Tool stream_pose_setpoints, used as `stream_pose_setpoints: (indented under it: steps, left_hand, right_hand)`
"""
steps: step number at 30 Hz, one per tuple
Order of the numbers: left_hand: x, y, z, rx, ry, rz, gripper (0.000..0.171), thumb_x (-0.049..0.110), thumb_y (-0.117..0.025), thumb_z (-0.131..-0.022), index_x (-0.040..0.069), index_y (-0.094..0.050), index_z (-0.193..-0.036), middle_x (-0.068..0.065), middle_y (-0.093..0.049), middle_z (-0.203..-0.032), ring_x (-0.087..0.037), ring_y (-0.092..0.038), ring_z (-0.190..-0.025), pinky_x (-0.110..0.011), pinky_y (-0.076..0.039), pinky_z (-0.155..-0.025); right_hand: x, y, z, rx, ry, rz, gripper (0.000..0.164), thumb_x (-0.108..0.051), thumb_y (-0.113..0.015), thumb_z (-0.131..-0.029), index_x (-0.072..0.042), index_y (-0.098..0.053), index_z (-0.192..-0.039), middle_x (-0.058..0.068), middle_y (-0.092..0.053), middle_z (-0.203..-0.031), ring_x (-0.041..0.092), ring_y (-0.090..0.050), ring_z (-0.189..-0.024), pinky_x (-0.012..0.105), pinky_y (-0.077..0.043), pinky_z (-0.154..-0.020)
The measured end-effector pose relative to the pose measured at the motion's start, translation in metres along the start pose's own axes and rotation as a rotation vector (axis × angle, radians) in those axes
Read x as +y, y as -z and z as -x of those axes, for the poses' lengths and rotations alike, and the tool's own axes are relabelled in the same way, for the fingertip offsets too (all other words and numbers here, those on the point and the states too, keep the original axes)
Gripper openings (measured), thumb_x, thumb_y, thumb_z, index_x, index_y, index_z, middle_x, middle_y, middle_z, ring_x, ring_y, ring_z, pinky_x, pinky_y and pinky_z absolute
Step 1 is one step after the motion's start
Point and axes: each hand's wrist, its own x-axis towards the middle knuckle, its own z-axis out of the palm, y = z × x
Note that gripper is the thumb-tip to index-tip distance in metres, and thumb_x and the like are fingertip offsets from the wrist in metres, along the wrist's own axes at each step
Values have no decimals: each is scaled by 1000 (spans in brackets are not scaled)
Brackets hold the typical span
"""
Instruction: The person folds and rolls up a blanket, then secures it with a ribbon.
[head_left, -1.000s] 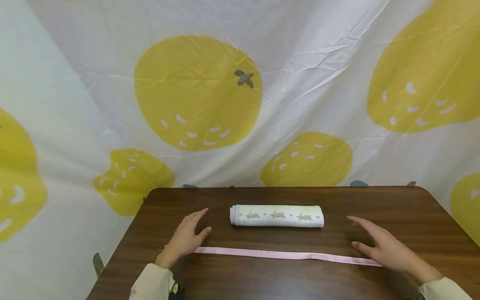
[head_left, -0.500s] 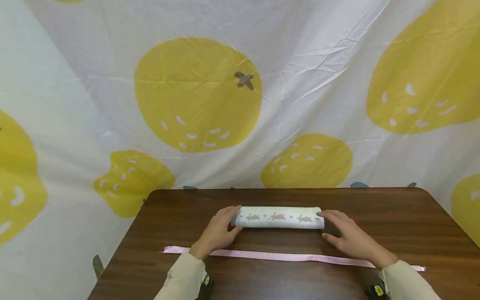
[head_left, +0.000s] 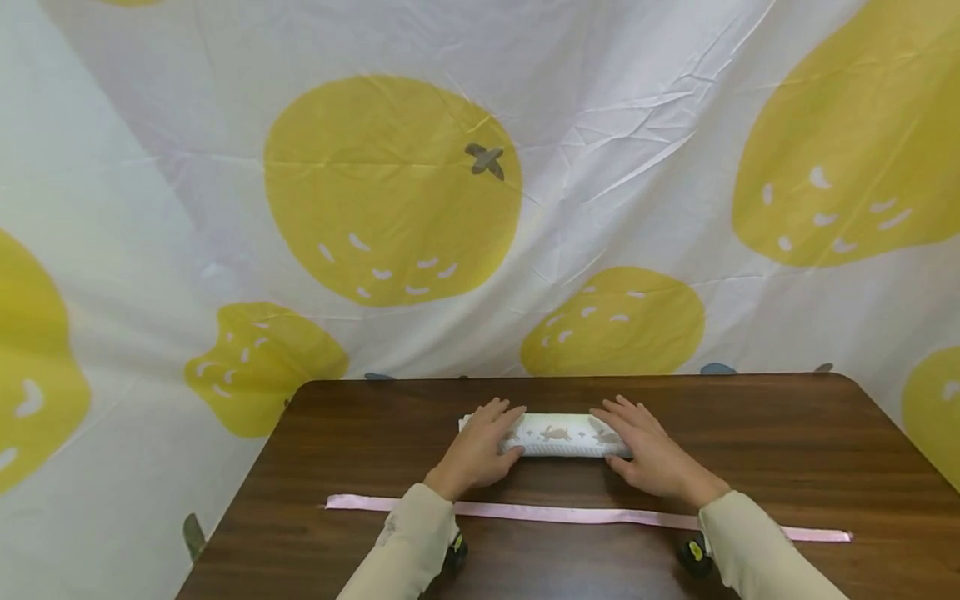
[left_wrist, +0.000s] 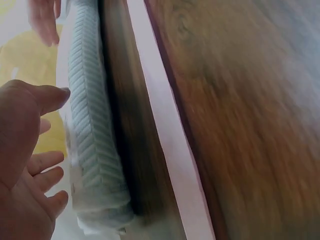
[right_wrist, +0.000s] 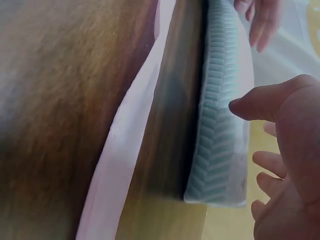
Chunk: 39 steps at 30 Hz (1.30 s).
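Note:
A rolled white towel (head_left: 558, 435) printed with brown rabbits lies crosswise on the brown table, and its herringbone weave shows in both wrist views. My left hand (head_left: 478, 448) is over its left part, fingers spread and the thumb at the near side. Over the right part is my right hand (head_left: 654, 454), posed much the same way. Both thumbs, the left thumb (left_wrist: 52, 97) and the right thumb (right_wrist: 250, 102), come close to the roll; firm contact cannot be made out. Nearer to me a pink ribbon (head_left: 547, 513) stretches flat across the table, partly beneath my forearms.
The wooden table (head_left: 780, 442) has rounded far corners. Behind it hangs a white cloth (head_left: 585, 150) with large yellow fruit prints. Dark wrist devices sit under both cream sleeves (head_left: 408, 542).
Both hands have moved inward and forward, from either side of the towel to its ends and then over its top. The towel and ribbon lie where they were.

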Motion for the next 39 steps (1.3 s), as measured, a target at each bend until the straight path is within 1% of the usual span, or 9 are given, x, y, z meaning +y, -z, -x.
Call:
stream_pose_setpoints:
  steps: [4, 8, 11, 14, 18, 20, 26, 33, 39]
  left_hand:
    - [2, -7, -8, -31, 21, -49, 61, 33, -66, -94, 11, -46, -148, -20, -42, -152, -36, -31, -145, -51, -26, -117]
    - [0, -16, -13, -121, 82, -160, 75, 49, -61, -94, 15, -33, -155, -18, -35, -157, -33, -26, -148, -48, -18, -120]
    - [-1, -18, -14, -177, 113, -214, 82, 58, -56, -94, 18, -24, -158, -18, -29, -160, -32, -23, -149, -47, -14, -122]
    - [0, -16, -15, -189, 121, -219, 83, 59, -54, -94, 19, -22, -159, -17, -29, -160, -31, -24, -149, -46, -14, -122]
    - [1, -14, -16, -188, 111, -222, 81, 56, -56, -94, 19, -24, -158, -16, -33, -158, -31, -28, -148, -46, -16, -121]
    - [0, -15, -15, -175, 98, -245, 78, 52, -59, -94, 18, -27, -157, -15, -37, -157, -30, -32, -146, -46, -19, -121]
    - [-3, -18, -16, -119, 61, -305, 70, 40, -64, -93, 17, -36, -154, -14, -47, -150, -28, -42, -139, -45, -27, -117]
    - [-6, -19, -16, -99, 55, -322, 69, 31, -66, -90, 18, -38, -152, -12, -49, -148, -28, -43, -139, -45, -28, -117]
    - [-13, -20, -13, -5, 12, -372, 69, 24, -75, -83, 17, -47, -146, -10, -58, -139, -26, -52, -131, -45, -36, -112]
  right_hand:
    - [2, -4, -3, -54, -18, 45, 69, -4, -73, -83, -1, -44, -146, 29, -41, -148, 51, -27, -141, 68, -15, -112]
    - [5, -8, -6, -85, -21, 89, 72, -3, -72, -82, -2, -42, -148, 29, -43, -147, 52, -32, -139, 68, -16, -111]
    - [7, -10, -10, -68, 5, 121, 75, 1, -71, -78, -2, -43, -147, 28, -46, -144, 51, -37, -136, 68, -20, -110]
    - [9, -12, -12, -44, 28, 167, 77, 7, -70, -73, -1, -46, -145, 27, -51, -140, 50, -43, -131, 68, -26, -108]
    - [11, -14, -14, -7, 44, 228, 78, 13, -69, -68, -1, -49, -142, 24, -57, -134, 46, -50, -125, 65, -34, -104]
    - [12, -16, -15, 8, 53, 259, 78, 13, -70, -67, -1, -50, -141, 22, -59, -132, 43, -53, -122, 63, -38, -101]
    - [18, -18, -17, 28, 92, 332, 75, 8, -74, -70, -2, -51, -140, 17, -62, -129, 38, -58, -117, 56, -43, -95]
    - [22, -12, -15, 64, 171, 351, 66, 3, -76, -73, 0, -54, -136, 16, -65, -122, 35, -62, -110, 53, -46, -93]
    - [17, -3, -13, 154, 268, 368, 60, -2, -77, -70, -2, -59, -126, 12, -67, -114, 31, -65, -101, 49, -50, -87]
